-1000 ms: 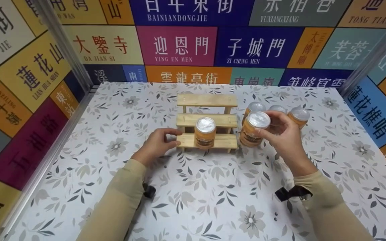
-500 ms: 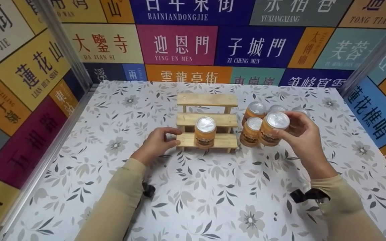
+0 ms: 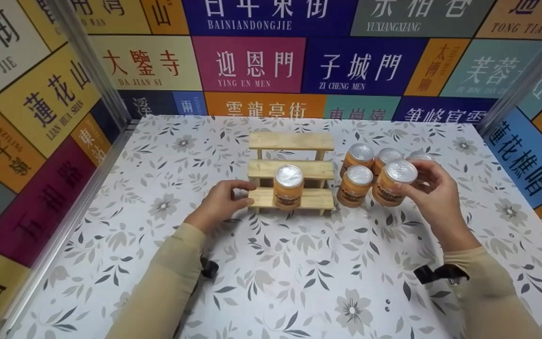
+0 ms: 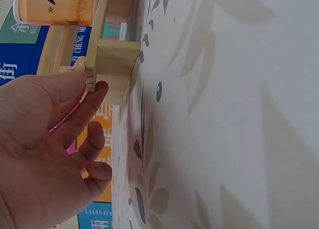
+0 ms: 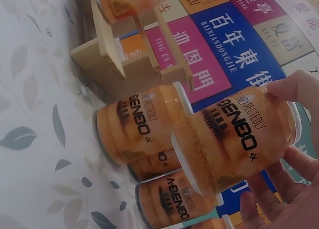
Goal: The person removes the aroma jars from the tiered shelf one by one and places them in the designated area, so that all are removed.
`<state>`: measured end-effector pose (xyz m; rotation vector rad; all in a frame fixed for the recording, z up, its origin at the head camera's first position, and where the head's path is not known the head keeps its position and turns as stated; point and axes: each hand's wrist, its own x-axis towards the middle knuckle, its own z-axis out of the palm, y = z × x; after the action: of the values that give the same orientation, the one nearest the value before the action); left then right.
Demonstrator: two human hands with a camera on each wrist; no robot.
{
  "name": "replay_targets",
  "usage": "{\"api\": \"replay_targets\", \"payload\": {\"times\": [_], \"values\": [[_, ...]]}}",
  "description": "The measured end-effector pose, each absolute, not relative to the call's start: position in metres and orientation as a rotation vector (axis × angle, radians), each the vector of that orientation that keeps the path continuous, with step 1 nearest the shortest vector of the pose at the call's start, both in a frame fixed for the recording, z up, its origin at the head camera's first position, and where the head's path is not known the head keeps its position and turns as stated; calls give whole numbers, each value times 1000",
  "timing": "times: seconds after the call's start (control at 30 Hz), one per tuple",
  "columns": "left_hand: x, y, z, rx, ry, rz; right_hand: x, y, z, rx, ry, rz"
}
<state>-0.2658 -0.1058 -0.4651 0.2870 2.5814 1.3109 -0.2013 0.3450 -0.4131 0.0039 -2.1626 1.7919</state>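
My right hand [image 3: 433, 197] grips an orange drink can [image 3: 392, 184] with a silvery top, thumb on one side and fingers on the other. In the right wrist view this can [image 5: 234, 139] is tilted in the picture and stands nearer the camera than the others. My left hand [image 3: 221, 200] pinches the left end of the lowest step of a three-step wooden stand [image 3: 315, 198]. In the left wrist view the thumb and index finger meet that step's edge [image 4: 92, 64]. Another orange can [image 3: 288, 187] stands upright on the lowest step, right of the left hand.
Just right of the stand is an upright can [image 3: 354, 187]. Behind it are more cans, one at back left [image 3: 357, 157], one in the middle [image 3: 387, 157] and one partly hidden by the right hand [image 3: 420, 156]. Printed panels [image 3: 252, 63] rise behind the flower-patterned tabletop [image 3: 275, 278].
My right hand has moved right with its can, away from the stand, and a can in the front row now shows beside it. The left hand and stand have stayed put.
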Motion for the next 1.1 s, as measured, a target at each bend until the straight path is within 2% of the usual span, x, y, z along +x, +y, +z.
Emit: {"api": "replay_targets", "payload": {"times": [0.47, 1.1], "values": [[-267, -106, -467, 309, 2587, 1326, -210, 357, -439, -134, -2429, 1546], [-267, -105, -465, 289, 2591, 1308, -217, 367, -455, -116, -2546, 1511]]}}
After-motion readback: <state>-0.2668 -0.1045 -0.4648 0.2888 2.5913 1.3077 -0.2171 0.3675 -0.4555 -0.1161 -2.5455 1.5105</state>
